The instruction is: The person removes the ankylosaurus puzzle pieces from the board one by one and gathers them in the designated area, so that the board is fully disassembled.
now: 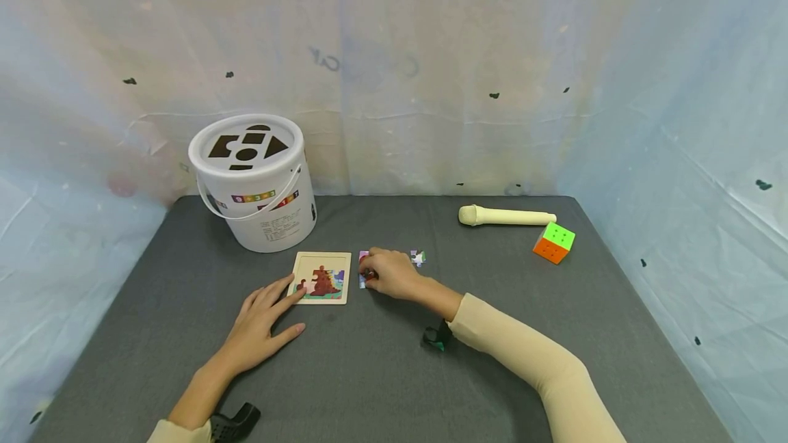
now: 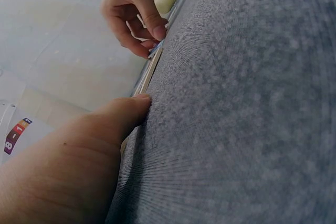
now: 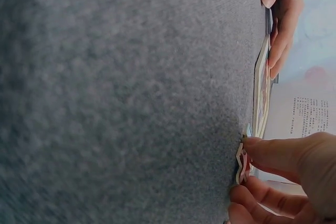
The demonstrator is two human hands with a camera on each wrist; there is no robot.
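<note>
My left hand (image 1: 261,323) lies with fingers spread, its fingertips resting on the left edge of a square wooden puzzle board (image 1: 323,256). Pieces forming a red dinosaur (image 1: 323,282) fill the lower part of the board. Just right of it, my right hand (image 1: 394,273) pinches a jigsaw piece (image 3: 242,165) between thumb and fingers, close to the tabletop. Purple-edged pieces (image 1: 362,282) show partly from under that hand, which hides the rest. Beyond its knuckles lies another jigsaw piece (image 1: 418,258).
A white lidded bucket (image 1: 280,227) with shape holes stands behind the board, to the left. Toward the back right lie a pale yellow toy microphone (image 1: 511,217) and a puzzle cube (image 1: 555,243). Plastic sheeting (image 1: 431,87) hangs behind the grey table (image 1: 345,381).
</note>
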